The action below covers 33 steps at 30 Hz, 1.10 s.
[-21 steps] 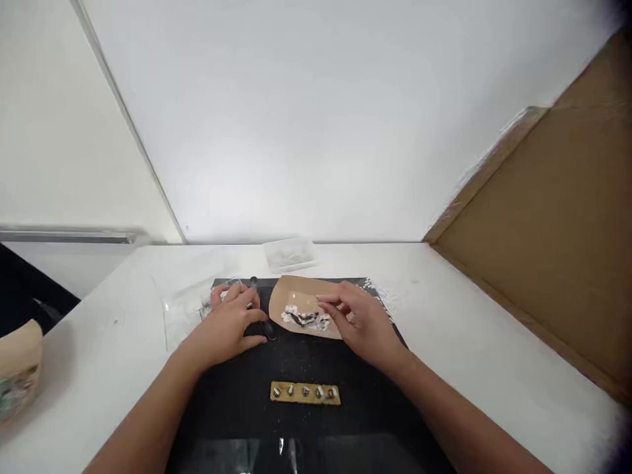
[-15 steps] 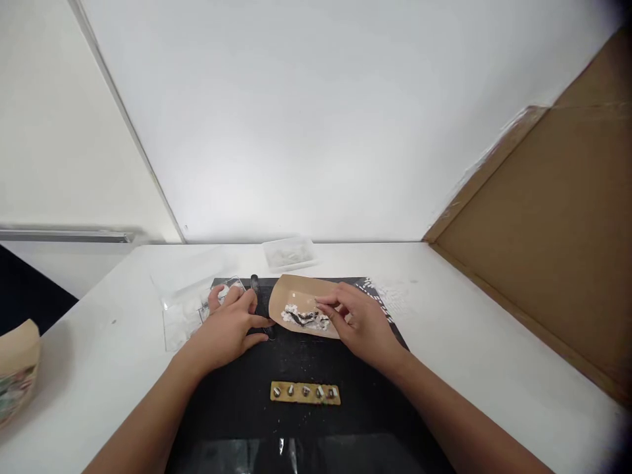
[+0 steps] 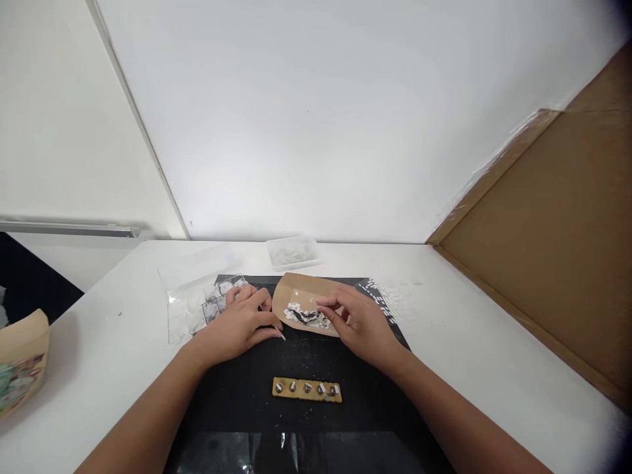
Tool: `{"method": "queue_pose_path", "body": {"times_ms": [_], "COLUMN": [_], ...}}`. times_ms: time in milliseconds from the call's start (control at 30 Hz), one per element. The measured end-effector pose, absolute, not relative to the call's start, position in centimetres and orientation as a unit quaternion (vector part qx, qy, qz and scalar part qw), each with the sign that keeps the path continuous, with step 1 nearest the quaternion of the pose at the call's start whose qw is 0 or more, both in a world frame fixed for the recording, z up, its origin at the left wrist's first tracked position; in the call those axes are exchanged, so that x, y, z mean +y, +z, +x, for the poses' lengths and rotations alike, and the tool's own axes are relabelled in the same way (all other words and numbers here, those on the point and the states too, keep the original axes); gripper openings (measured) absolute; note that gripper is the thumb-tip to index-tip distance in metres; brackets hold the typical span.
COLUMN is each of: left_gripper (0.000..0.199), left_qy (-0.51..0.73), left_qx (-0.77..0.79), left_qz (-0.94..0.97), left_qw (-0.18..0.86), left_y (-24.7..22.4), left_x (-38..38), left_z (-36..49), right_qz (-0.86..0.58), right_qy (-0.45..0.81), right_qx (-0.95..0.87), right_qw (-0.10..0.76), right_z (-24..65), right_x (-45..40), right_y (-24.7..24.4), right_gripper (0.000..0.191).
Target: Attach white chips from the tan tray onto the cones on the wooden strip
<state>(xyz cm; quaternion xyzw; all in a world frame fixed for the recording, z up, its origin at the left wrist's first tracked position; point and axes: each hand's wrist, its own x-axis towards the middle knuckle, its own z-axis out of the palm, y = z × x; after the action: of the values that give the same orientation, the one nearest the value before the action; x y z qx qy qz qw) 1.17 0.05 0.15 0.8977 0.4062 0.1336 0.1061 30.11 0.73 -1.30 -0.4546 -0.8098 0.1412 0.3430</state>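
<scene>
My left hand (image 3: 249, 324) rests at the left side of a brown paper tray (image 3: 306, 284). Its thumb and forefinger are closed together, with a thin pale sliver (image 3: 281, 333) sticking out between the tips. Over the tray's right side, my right hand (image 3: 363, 319) pinches thumb and forefinger together; whatever is between them is too small to make out. Inside the tray lie small white bits (image 3: 295, 308) and dark twisted strips (image 3: 306, 318). Closer to me, a yellowish strip (image 3: 301, 397) holds several round metal studs in a row, some with white pieces on them.
A black mat (image 3: 296, 362) lies under the work. Behind it stands a clear shallow box (image 3: 292, 253). Clear compartment trays (image 3: 197, 306) are at left. Small white pieces (image 3: 382, 299) lie at right. Another paper tray (image 3: 24, 336) sits far left; a cardboard panel (image 3: 543, 250) stands right.
My left hand has moved slightly right, and its fingers have drawn together around the pale sliver. The black-handled tool beside it no longer shows. My right hand stays almost still. The view has shifted slightly.
</scene>
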Motion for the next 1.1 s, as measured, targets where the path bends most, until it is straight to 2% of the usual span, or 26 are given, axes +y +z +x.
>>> {"method": "queue_pose_path", "body": {"times_ms": [167,333,400,500,633,733,833,933,1100], "left_gripper": [0.02,0.021,0.02,0.016,0.008,0.014,0.02,0.019,0.032], "left_qy": [0.234,0.442,0.519,0.61,0.676,0.692,0.647,0.583,0.488], "left_qx": [0.356,0.328,0.315,0.298,0.324,0.352,0.367,0.37,0.429], "left_qz": [0.894,0.833,0.793,0.728,0.62,0.54,0.551,0.615,0.665], "left_qw": [0.135,0.05,0.05,0.099,0.231,0.325,0.379,0.381,0.369], "left_y": [0.8,0.2,-0.1,-0.3,-0.5,-0.7,-1.0,-1.0,-1.1], "left_x": [-0.5,-0.5,-0.5,-0.8,-1.3,-1.4,-1.2,-1.2,-1.0], "left_z": [1.7,2.2,2.5,3.1,4.3,5.1,5.2,4.7,3.9], "right_qz": [-0.446,-0.437,-0.438,-0.443,-0.448,-0.457,-0.463,-0.459,-0.449], "right_qy": [0.137,0.149,0.161,0.178,0.192,0.185,0.17,0.165,0.176], "right_qx": [-0.815,-0.82,-0.816,-0.805,-0.798,-0.798,-0.799,-0.801,-0.807], "right_qw": [0.342,0.339,0.34,0.352,0.356,0.345,0.345,0.347,0.341], "right_z": [30.1,30.2,30.1,29.9,29.6,29.7,29.9,29.9,29.7], "right_x": [0.9,0.9,0.9,0.7,0.6,0.8,1.0,1.0,0.9], "right_y": [-1.6,-1.6,-1.6,-1.6,-1.8,-2.0,-2.0,-1.9,-1.9], "right_gripper": [0.015,0.014,0.014,0.015,0.017,0.021,0.025,0.025,0.023]}}
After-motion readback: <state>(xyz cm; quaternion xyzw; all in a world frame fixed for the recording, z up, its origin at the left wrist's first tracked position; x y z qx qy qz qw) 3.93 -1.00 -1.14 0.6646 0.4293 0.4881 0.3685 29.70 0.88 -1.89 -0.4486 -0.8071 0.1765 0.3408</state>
